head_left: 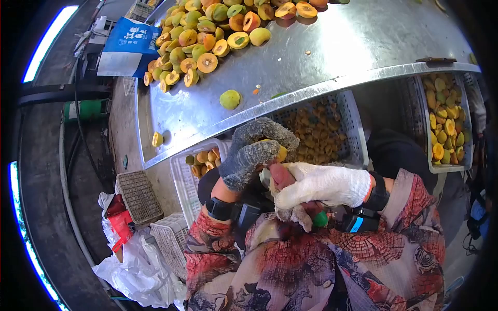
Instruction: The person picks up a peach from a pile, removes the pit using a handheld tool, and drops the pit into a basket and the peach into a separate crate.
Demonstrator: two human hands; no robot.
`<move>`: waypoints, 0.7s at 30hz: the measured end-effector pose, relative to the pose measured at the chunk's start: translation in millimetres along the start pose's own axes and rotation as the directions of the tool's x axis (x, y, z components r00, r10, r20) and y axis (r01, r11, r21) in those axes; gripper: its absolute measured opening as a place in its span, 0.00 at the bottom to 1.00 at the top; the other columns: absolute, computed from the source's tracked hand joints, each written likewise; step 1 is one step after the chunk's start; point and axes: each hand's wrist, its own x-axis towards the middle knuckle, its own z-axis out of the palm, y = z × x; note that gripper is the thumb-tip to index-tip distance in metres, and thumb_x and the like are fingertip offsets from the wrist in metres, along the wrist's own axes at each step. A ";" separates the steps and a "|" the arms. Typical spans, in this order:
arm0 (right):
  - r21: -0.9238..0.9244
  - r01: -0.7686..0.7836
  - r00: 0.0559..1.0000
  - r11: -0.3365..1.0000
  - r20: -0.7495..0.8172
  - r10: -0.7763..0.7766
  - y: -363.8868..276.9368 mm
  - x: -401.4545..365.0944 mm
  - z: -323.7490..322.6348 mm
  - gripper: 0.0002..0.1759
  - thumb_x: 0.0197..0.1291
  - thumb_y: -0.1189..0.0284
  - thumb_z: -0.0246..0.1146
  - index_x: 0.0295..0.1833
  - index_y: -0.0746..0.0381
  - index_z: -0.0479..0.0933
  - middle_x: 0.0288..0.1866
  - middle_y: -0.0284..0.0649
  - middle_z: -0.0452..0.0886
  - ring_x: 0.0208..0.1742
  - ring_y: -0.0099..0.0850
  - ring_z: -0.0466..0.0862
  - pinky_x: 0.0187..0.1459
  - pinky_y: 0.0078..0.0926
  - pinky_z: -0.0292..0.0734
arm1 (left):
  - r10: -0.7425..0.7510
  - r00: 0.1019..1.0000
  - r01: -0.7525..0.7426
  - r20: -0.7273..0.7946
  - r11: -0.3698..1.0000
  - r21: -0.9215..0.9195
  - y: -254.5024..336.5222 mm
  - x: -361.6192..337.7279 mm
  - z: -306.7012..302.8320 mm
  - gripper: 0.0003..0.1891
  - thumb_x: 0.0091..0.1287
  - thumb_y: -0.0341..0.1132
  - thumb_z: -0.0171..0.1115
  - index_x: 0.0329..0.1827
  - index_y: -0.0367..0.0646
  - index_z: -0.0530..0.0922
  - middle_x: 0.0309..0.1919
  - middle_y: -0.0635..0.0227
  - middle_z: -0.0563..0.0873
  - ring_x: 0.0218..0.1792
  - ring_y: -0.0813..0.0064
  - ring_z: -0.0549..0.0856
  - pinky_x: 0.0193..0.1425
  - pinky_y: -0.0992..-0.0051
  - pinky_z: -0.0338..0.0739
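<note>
My left hand, in a dirty grey knitted glove, is curled closed around a piece of yellow fruit, probably an apricot or peach; only a small part shows. My right hand, in a white glove with bare or torn fingertips, is closed right beside it. What it grips is mostly hidden; a small green object shows below the palm. Both hands are held together in front of my chest, just below the metal table's edge. Behind them is a crate holding many brown fruit pits or scraps.
Halved yellow-green fruit is heaped on the metal table, with a single fruit nearer its edge. A blue box stands left. Crates of fruit halves sit at left and right. Baskets and plastic bags lie lower left.
</note>
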 end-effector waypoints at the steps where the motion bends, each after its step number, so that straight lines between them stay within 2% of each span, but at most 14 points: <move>1: -0.006 0.003 1.000 1.000 -0.002 -0.003 1.5 1.4 -1.9 0.14 0.57 0.67 0.62 0.40 0.66 0.72 0.28 0.37 0.78 0.23 0.26 0.80 0.26 0.20 0.74 | 0.006 1.000 -0.006 0.003 1.000 0.001 -0.7 0.8 0.8 0.13 0.61 0.35 0.60 0.43 0.34 0.80 0.41 0.63 0.85 0.42 0.73 0.82 0.46 0.76 0.76; 3: -0.223 0.149 0.981 0.963 -0.086 -0.172 7.2 4.0 -4.3 0.17 0.60 0.65 0.62 0.46 0.67 0.69 0.33 0.37 0.78 0.28 0.27 0.81 0.28 0.23 0.76 | 0.096 0.994 -0.099 -0.049 0.994 -0.055 -7.8 2.0 1.3 0.14 0.61 0.36 0.58 0.43 0.34 0.80 0.42 0.60 0.85 0.42 0.71 0.82 0.47 0.74 0.77; 4: -0.443 0.173 0.949 0.880 -0.164 -0.269 7.9 6.0 -3.0 0.19 0.61 0.66 0.61 0.50 0.67 0.67 0.36 0.42 0.78 0.33 0.34 0.83 0.31 0.29 0.78 | 0.100 0.994 -0.103 -0.048 0.993 -0.055 -13.1 2.8 4.1 0.14 0.61 0.36 0.58 0.43 0.34 0.80 0.42 0.60 0.85 0.42 0.71 0.82 0.47 0.74 0.77; 5: -0.446 0.172 0.949 0.878 -0.165 -0.270 15.2 11.1 -10.4 0.19 0.61 0.66 0.61 0.50 0.67 0.67 0.36 0.42 0.78 0.33 0.34 0.83 0.31 0.29 0.78 | 0.125 0.983 -0.145 -0.136 0.978 -0.147 -19.6 3.9 8.4 0.14 0.62 0.36 0.57 0.44 0.34 0.79 0.42 0.59 0.85 0.42 0.70 0.83 0.48 0.73 0.77; 6: -0.824 0.215 0.820 0.525 -0.139 -0.555 25.6 19.6 -21.9 0.18 0.60 0.67 0.61 0.50 0.67 0.67 0.36 0.46 0.78 0.33 0.38 0.83 0.31 0.33 0.78 | 0.139 0.964 -0.193 -0.227 0.953 -0.234 -25.5 4.4 11.7 0.14 0.64 0.37 0.57 0.45 0.35 0.79 0.42 0.58 0.85 0.42 0.69 0.83 0.48 0.71 0.78; 7: -0.993 0.106 0.654 0.045 0.035 -0.756 33.5 23.9 -29.9 0.18 0.59 0.68 0.61 0.51 0.66 0.68 0.36 0.49 0.78 0.34 0.43 0.83 0.32 0.37 0.78 | 0.143 0.963 -0.196 -0.227 0.952 -0.235 -29.5 4.7 13.3 0.14 0.64 0.37 0.57 0.45 0.35 0.79 0.42 0.58 0.85 0.42 0.69 0.83 0.48 0.71 0.78; 8: -0.998 -0.024 0.683 0.054 -0.056 -0.728 26.5 17.4 -20.1 0.14 0.58 0.71 0.59 0.48 0.64 0.70 0.35 0.53 0.77 0.33 0.46 0.82 0.30 0.40 0.79 | 0.109 0.946 -0.204 -0.306 0.932 -0.298 -32.3 5.4 14.1 0.14 0.64 0.37 0.56 0.45 0.35 0.78 0.42 0.58 0.84 0.42 0.68 0.83 0.49 0.71 0.78; 9: -0.999 -0.024 0.683 0.048 -0.051 -0.729 20.8 15.7 -15.4 0.14 0.58 0.71 0.59 0.48 0.64 0.70 0.35 0.53 0.77 0.33 0.46 0.82 0.30 0.40 0.79 | 0.070 0.922 -0.217 -0.381 0.908 -0.359 -35.7 5.9 14.3 0.14 0.65 0.37 0.56 0.45 0.36 0.77 0.43 0.57 0.84 0.41 0.67 0.83 0.50 0.70 0.78; 11: -0.924 -0.346 0.698 -0.166 -0.135 -0.703 10.7 16.5 -11.5 0.09 0.56 0.72 0.60 0.42 0.61 0.71 0.31 0.46 0.75 0.30 0.41 0.82 0.30 0.35 0.79 | 0.087 0.906 -0.269 -0.415 0.874 -0.405 -40.5 6.5 13.9 0.14 0.68 0.40 0.54 0.47 0.37 0.77 0.44 0.57 0.84 0.42 0.65 0.84 0.50 0.68 0.79; 13: -0.901 -0.360 0.680 -0.242 -0.076 -0.729 7.2 18.7 -14.5 0.06 0.55 0.71 0.58 0.38 0.60 0.72 0.29 0.43 0.74 0.29 0.41 0.82 0.28 0.36 0.80 | -0.065 0.911 -0.251 -0.408 0.696 -0.673 -37.3 4.0 12.0 0.15 0.70 0.42 0.53 0.48 0.38 0.76 0.44 0.55 0.84 0.44 0.62 0.84 0.51 0.64 0.81; 14: -0.881 -0.381 0.676 -0.281 -0.058 -0.734 7.1 17.7 -16.2 0.06 0.55 0.72 0.58 0.38 0.60 0.72 0.29 0.43 0.74 0.28 0.40 0.82 0.26 0.36 0.79 | -0.058 0.920 -0.239 -0.387 0.699 -0.674 -38.0 4.1 4.1 0.20 0.66 0.46 0.56 0.52 0.40 0.74 0.50 0.51 0.81 0.50 0.54 0.81 0.55 0.53 0.78; 17: -0.875 -0.379 0.662 -0.300 -0.031 -0.749 6.0 13.7 -16.4 0.06 0.55 0.72 0.59 0.38 0.60 0.72 0.29 0.43 0.74 0.27 0.41 0.82 0.25 0.36 0.79 | 0.025 0.891 -0.303 -0.454 0.777 -0.552 -38.4 -3.3 -1.8 0.20 0.67 0.47 0.56 0.52 0.40 0.74 0.51 0.51 0.81 0.50 0.53 0.81 0.55 0.53 0.78; 19: -0.837 -0.438 0.691 -0.329 -0.079 -0.718 6.1 11.3 -17.8 0.06 0.54 0.71 0.59 0.38 0.59 0.73 0.28 0.42 0.75 0.27 0.39 0.83 0.25 0.35 0.79 | 0.041 0.895 -0.316 -0.444 0.760 -0.567 -38.7 -7.3 -7.7 0.19 0.66 0.46 0.56 0.52 0.41 0.74 0.51 0.52 0.80 0.51 0.53 0.81 0.55 0.54 0.78; 21: -0.853 -0.415 0.698 -0.316 -0.076 -0.712 5.9 10.2 -20.7 0.06 0.55 0.72 0.58 0.39 0.60 0.73 0.29 0.43 0.76 0.28 0.41 0.83 0.27 0.36 0.80 | 0.099 0.866 -0.363 -0.490 0.798 -0.480 -46.6 -7.0 -15.4 0.20 0.66 0.46 0.57 0.52 0.40 0.74 0.50 0.52 0.81 0.50 0.54 0.81 0.55 0.54 0.78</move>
